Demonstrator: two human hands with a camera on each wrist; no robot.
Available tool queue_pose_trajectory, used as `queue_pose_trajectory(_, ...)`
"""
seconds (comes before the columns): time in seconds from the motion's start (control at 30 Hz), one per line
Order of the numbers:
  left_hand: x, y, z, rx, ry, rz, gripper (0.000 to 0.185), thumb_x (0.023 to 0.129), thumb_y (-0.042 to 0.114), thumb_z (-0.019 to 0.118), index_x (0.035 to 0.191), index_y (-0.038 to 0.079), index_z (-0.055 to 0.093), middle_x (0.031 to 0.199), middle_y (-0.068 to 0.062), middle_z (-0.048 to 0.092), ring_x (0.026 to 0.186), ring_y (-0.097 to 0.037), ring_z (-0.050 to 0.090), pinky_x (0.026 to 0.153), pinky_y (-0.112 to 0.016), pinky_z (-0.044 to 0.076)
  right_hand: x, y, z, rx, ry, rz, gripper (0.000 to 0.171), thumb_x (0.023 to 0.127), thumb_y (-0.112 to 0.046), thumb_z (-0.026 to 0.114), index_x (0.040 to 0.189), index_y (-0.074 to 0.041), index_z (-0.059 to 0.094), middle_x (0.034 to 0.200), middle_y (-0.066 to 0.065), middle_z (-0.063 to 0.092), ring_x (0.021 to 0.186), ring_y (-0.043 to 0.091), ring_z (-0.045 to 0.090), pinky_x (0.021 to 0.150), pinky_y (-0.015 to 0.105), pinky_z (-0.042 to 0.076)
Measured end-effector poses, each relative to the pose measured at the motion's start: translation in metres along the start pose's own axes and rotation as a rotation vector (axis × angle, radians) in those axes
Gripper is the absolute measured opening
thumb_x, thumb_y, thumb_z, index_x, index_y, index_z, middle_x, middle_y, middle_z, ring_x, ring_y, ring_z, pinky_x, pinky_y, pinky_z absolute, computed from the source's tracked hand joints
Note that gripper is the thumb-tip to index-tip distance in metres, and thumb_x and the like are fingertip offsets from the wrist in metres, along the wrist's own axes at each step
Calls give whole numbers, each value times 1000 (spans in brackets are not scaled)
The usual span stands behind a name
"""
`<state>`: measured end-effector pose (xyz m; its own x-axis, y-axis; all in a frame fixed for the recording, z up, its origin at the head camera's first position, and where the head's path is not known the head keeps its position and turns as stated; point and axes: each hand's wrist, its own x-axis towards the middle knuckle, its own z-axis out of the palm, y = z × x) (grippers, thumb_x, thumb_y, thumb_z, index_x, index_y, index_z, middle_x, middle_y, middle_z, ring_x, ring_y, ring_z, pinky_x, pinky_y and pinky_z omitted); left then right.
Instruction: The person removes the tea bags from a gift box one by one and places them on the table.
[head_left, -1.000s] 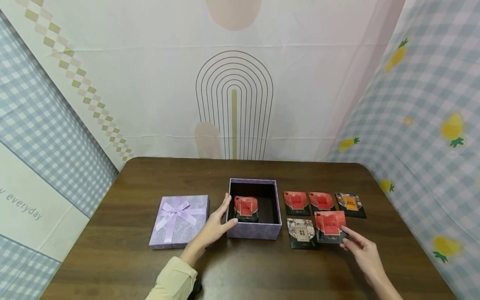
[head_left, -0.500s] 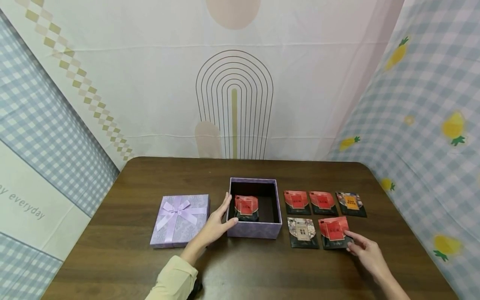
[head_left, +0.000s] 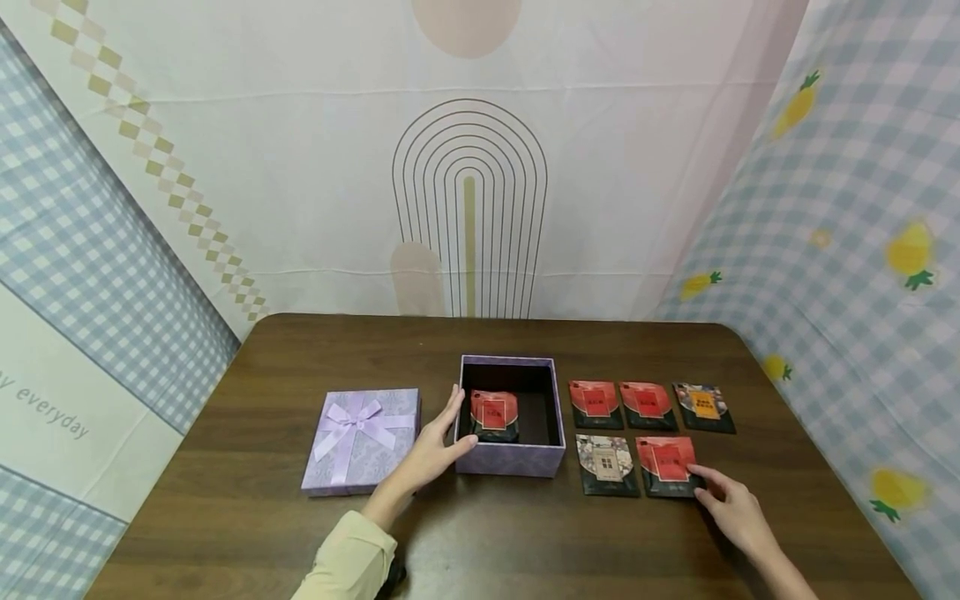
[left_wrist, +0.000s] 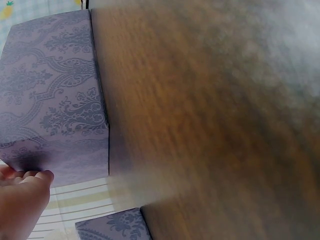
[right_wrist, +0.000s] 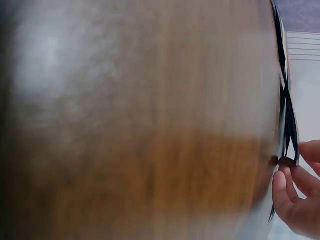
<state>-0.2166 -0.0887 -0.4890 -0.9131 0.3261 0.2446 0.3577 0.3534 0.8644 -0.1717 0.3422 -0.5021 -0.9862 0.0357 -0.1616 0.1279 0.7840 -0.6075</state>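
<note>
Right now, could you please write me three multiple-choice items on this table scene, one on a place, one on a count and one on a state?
1. Where does the lid with the bow lie?
A. left of the open gift box
B. on that box
C. right of the packets

2. How many packets lie on the table outside the box?
A. three
B. five
C. seven

3. What is the left hand doing?
A. lifting the lid
B. resting on the box's left side
C. holding a packet

Answers: 1 A, the lid sits flat beside the box; 2 B, three behind, two in front; 3 B, its fingers lie along the box's wall.
</note>
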Motion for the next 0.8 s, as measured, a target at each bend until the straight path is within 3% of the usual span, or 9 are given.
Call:
queue_pose_trajectory(0.3, 0, -1, 0, 1, 5, 10, 70, 85, 9, 62, 142, -4, 24, 147, -24, 14, 134, -35, 20, 105, -52, 19, -3, -1, 1, -16, 68, -57, 37, 92, -14, 50, 122, 7, 52, 124, 32, 48, 114, 49, 42, 86, 59, 37)
queue_pose_trajectory(0.57, -1, 0, 1, -5, -7, -10, 71, 84, 9, 62, 142, -2, 22, 148, -22, 12, 135, -31, 18, 107, -48, 18, -4, -28, 4, 27, 137, -101, 40, 94, -18, 50, 124, 9, 50, 123, 33, 48, 112, 49, 45, 85, 58, 39)
queue_pose_trajectory(0.67, -1, 0, 1, -5, -7, -15, 71, 84, 9, 62, 143, -2, 22, 148, -22, 12, 135, -30, 18, 108, -48, 17, -3, -41, 7, 52, 171, -150, 38, 93, -14, 52, 123, 8, 51, 119, 32, 53, 107, 46, 50, 83, 54, 43)
queue_pose_trajectory(0.8, 0, -1, 0, -11, -3, -14, 71, 85, 9, 62, 143, -1, 23, 149, -21, 13, 135, -30, 18, 107, -48, 17, 2, -58, 10, 71, 198, -193, 35, 92, -11, 53, 124, 3, 53, 113, 25, 60, 99, 32, 58, 74, 42, 50)
